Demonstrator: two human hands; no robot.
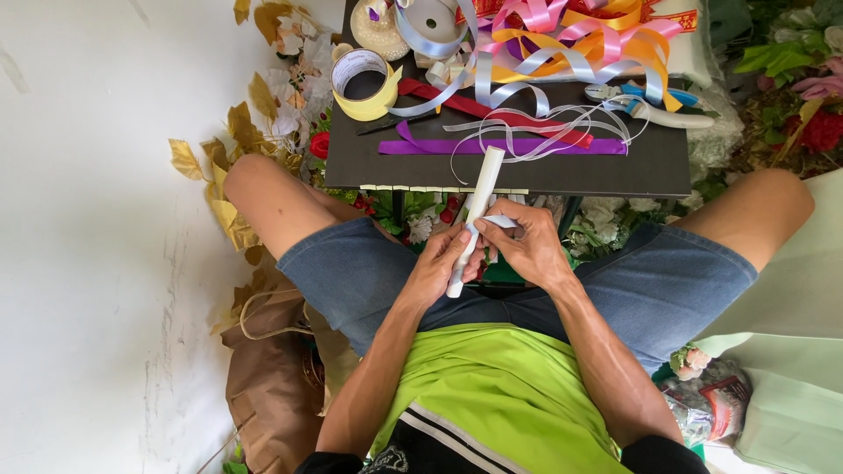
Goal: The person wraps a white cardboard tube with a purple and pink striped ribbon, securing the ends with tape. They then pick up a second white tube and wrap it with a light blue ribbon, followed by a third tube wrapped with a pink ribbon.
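Both hands grasping one white tube (475, 219), left hand (436, 266) low, right hand (527, 248) pinching its pale ribbon (499, 222), one tape roll (363, 83), one black table (527, 171)

The person wears a bright lime-green top (492, 386) with a black panel below it at the hem, edged by white stripes and a small white emblem. Above the top, toward the counter (527, 171), sit blue denim shorts (667, 290) reaching mid-thigh. Arms are bare of sleeves, with no watch or rings visible
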